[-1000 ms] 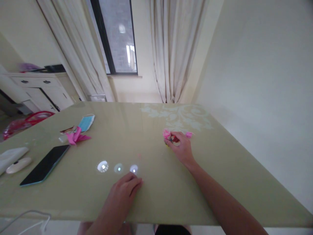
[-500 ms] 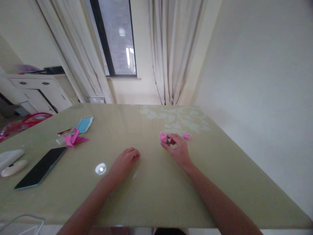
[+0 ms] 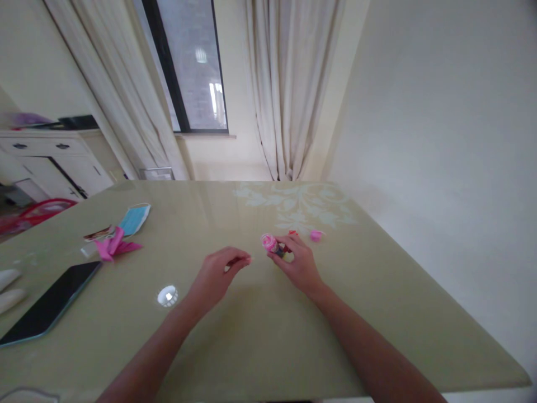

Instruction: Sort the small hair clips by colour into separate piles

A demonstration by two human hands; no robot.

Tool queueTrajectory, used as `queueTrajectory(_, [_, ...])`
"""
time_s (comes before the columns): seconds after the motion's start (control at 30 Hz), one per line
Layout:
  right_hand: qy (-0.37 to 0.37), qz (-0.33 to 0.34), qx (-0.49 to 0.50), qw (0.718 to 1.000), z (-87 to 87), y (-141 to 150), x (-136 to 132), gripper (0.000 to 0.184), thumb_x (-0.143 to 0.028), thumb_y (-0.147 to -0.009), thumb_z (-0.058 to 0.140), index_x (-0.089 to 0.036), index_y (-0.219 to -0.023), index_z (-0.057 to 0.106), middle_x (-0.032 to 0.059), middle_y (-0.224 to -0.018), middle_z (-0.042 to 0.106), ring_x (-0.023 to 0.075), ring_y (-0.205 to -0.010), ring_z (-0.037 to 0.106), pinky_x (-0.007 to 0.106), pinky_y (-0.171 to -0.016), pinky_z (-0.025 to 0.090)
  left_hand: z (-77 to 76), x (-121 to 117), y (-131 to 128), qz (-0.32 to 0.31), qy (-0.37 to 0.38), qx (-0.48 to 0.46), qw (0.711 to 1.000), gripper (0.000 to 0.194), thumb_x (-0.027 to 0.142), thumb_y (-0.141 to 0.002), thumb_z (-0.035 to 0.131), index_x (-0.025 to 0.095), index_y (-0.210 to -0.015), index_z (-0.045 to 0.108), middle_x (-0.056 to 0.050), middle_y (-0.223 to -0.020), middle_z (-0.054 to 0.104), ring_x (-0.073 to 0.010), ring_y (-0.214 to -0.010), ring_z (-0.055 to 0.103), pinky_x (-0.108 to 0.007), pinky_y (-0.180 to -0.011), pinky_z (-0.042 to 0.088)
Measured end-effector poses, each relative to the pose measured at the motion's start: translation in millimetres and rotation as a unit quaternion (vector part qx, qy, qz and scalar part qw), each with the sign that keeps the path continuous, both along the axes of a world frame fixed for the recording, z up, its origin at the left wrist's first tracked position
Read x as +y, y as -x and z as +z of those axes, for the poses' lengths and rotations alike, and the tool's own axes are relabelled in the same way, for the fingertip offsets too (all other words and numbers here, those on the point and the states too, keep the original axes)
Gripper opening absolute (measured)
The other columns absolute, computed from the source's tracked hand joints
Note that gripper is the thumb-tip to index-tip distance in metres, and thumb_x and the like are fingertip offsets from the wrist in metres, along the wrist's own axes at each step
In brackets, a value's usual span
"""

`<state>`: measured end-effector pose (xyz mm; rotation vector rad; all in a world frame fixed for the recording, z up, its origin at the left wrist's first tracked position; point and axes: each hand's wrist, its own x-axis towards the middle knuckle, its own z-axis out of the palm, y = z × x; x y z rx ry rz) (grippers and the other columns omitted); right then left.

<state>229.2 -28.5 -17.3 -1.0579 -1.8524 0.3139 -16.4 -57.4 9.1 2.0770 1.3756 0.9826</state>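
My right hand (image 3: 297,263) grips a small cylinder with a pink top (image 3: 269,242) between thumb and fingers. Its lower part looks dark with a touch of yellow, and the fingers partly cover it. To the left, my left hand (image 3: 220,274) hovers over the table with thumb and fingers pinched. A tiny pinkish spot shows at its fingertips, too small to name. Just beyond the right hand lies a small red piece (image 3: 292,232). A small pink piece (image 3: 316,235) rests to the right of that.
On the left of the glossy green table (image 3: 260,347) are crumpled pink paper (image 3: 113,245), a blue face mask (image 3: 135,219), a dark phone-like slab (image 3: 52,299) and white rounded objects (image 3: 10,299). A bright round reflection (image 3: 168,295) sits near my left forearm. A wall (image 3: 440,140) borders the right side.
My left hand has risen off the table and moved toward the right hand, its fingers now pinched. The pink-topped cylinder is tilted more toward the left hand. The view has shifted slightly right.
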Motion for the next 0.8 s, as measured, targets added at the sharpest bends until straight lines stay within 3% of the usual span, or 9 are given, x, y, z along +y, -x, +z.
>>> queueTrajectory(0.1, [-0.011, 0.006, -0.031, 0.999, -1.7, -0.4, -1.2, 0.030, -0.026, -0.090, 0.080, -0.025, -0.119, 0.074, 0.0088, -0.108, 0.075, 0.0269, -0.101, 0.070, 0.041, -0.091, 0.057, 17.9, 9.8, -21.5, 0.017, -0.041, -0.045, 0.998, 0.022, 0.044, -0.096, 0.069, 0.023, -0.093, 0.075, -0.002, -0.091, 0.079, -0.0186, -0.082, 0.073, -0.029, -0.082, 0.057])
queueTrajectory(0.2, [-0.022, 0.002, -0.053, 0.998, -3.0, -1.6, -2.1, 0.031, -0.026, -0.090, 0.079, -0.025, -0.121, 0.073, 0.0097, -0.109, 0.074, 0.0278, -0.102, 0.069, 0.042, -0.091, 0.057, 22.4, 20.7, -33.5, -0.010, -0.088, -0.027, 0.996, 0.021, 0.036, -0.100, 0.064, 0.023, -0.090, 0.077, -0.003, -0.090, 0.079, -0.0184, -0.084, 0.072, -0.029, -0.083, 0.056])
queueTrajectory(0.5, [-0.043, -0.026, -0.094, 0.994, -4.7, -2.0, -4.7, 0.033, -0.021, -0.087, 0.082, -0.024, -0.118, 0.073, 0.0094, -0.105, 0.074, 0.0271, -0.098, 0.070, 0.040, -0.087, 0.057, -0.7, 29.3, -29.2, -0.085, -0.232, 0.045, 0.968, 0.028, 0.026, -0.108, 0.049, 0.022, -0.106, 0.077, -0.006, -0.102, 0.074, -0.0173, -0.095, 0.069, -0.030, -0.089, 0.057])
queueTrajectory(0.6, [-0.040, -0.028, -0.099, 0.994, -6.0, -1.8, -6.6, 0.033, -0.020, -0.087, 0.082, -0.024, -0.118, 0.073, 0.0091, -0.106, 0.074, 0.0264, -0.098, 0.070, 0.039, -0.086, 0.057, -8.5, 28.1, -28.6, -0.089, -0.279, 0.061, 0.954, 0.027, 0.021, -0.108, 0.047, 0.022, -0.111, 0.074, -0.005, -0.104, 0.070, -0.0164, -0.097, 0.068, -0.030, -0.089, 0.058])
queueTrajectory(0.8, [-0.016, -0.025, -0.086, 0.996, -5.8, -0.7, -10.7, 0.033, -0.020, -0.088, 0.081, -0.024, -0.119, 0.073, 0.0084, -0.107, 0.074, 0.0262, -0.100, 0.069, 0.041, -0.090, 0.058, -11.7, 21.4, -25.3, -0.077, -0.304, 0.045, 0.948, 0.024, 0.015, -0.105, 0.054, 0.023, -0.118, 0.073, -0.007, -0.109, 0.076, -0.0176, -0.101, 0.070, -0.032, -0.091, 0.060])
